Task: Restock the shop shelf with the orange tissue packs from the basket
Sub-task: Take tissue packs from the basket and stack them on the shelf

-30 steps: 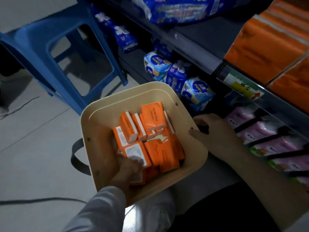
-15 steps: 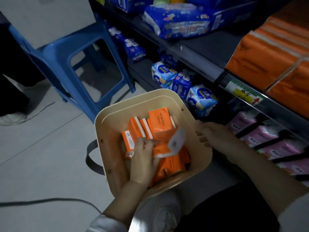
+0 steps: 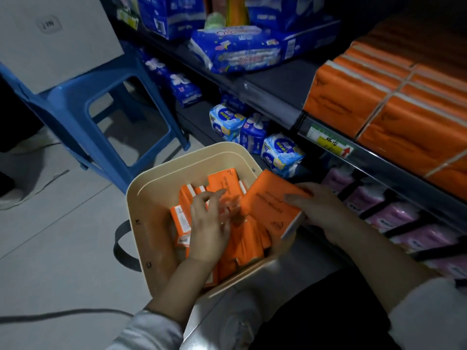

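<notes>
A cream basket (image 3: 149, 188) sits on my lap, filled with several orange tissue packs (image 3: 222, 183). My right hand (image 3: 318, 205) holds one orange tissue pack (image 3: 267, 205) tilted over the basket's right rim, fingers wrapped on its upper right edge. My left hand (image 3: 209, 221) hovers inside the basket over the other packs, fingers loosely spread and holding nothing. On the shelf (image 3: 283, 109) at the upper right lies a stack of large orange tissue bundles (image 3: 394, 107).
A blue plastic stool (image 3: 83, 107) with a white box (image 3: 50, 36) on it stands to the left. Blue packs (image 3: 242, 49) lie on the shelf's left part. Blue-and-white packs (image 3: 280, 152) and pink packs (image 3: 404, 218) fill the lower shelf. A cable crosses the grey floor.
My left hand lifted a pack out of the pile and passed it over; my right hand left the basket rim and now holds that pack. The view has tilted upward.
</notes>
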Demonstrator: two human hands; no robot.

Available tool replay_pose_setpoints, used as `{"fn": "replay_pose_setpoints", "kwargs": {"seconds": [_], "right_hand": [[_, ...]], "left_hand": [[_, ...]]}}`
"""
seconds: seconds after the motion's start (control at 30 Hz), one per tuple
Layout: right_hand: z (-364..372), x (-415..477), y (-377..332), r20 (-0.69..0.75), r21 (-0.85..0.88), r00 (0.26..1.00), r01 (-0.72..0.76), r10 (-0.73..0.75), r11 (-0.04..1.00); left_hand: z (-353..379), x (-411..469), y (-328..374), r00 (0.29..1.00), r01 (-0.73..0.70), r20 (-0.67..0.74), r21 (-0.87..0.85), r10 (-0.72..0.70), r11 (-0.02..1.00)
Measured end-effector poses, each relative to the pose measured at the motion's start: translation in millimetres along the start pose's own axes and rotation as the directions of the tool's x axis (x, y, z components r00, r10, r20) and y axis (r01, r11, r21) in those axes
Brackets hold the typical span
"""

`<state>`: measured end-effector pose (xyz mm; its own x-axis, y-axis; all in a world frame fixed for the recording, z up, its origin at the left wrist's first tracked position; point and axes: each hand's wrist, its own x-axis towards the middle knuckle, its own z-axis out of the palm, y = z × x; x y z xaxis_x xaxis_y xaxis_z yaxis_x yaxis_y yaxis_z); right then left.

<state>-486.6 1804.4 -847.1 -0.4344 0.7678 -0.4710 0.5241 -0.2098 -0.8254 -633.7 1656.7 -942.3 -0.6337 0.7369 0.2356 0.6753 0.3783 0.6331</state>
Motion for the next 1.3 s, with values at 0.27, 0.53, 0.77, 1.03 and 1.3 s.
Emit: {"fn": "replay_pose_setpoints", "kwargs": {"seconds": [0.27, 0.53, 0.77, 1.03, 1.3], "right_hand": [[-15, 23, 9, -0.194, -0.087, 0.972, 0.12, -0.135, 0.989], [-11, 42, 16, -0.156, -0.135, 0.966, 0.188, -0.208, 0.973], [-15, 52, 23, -0.177, -0.074, 0.972, 0.142, -0.153, 0.987], [-17, 48, 20, -0.199, 0.004, 0.973, 0.118, -0.115, 0.993], [-24, 12, -1, -0.157, 0.329, 0.987, 0.031, 0.022, 0.944]], "left_hand": [[48, -5, -40, 0.683, 0.541, 0.539, 0.08, -0.493, 0.837], [93, 17, -30, 0.712, -0.216, 0.7, 0.302, -0.062, 0.928], [111, 28, -26, 0.471, -0.386, 0.88, 0.269, -0.062, 0.883], [88, 31, -40, 0.597, -0.212, 0.776, 0.397, -0.203, 0.893], [11, 42, 3, 0.608, 0.748, 0.67, -0.304, -0.425, 0.591]]}}
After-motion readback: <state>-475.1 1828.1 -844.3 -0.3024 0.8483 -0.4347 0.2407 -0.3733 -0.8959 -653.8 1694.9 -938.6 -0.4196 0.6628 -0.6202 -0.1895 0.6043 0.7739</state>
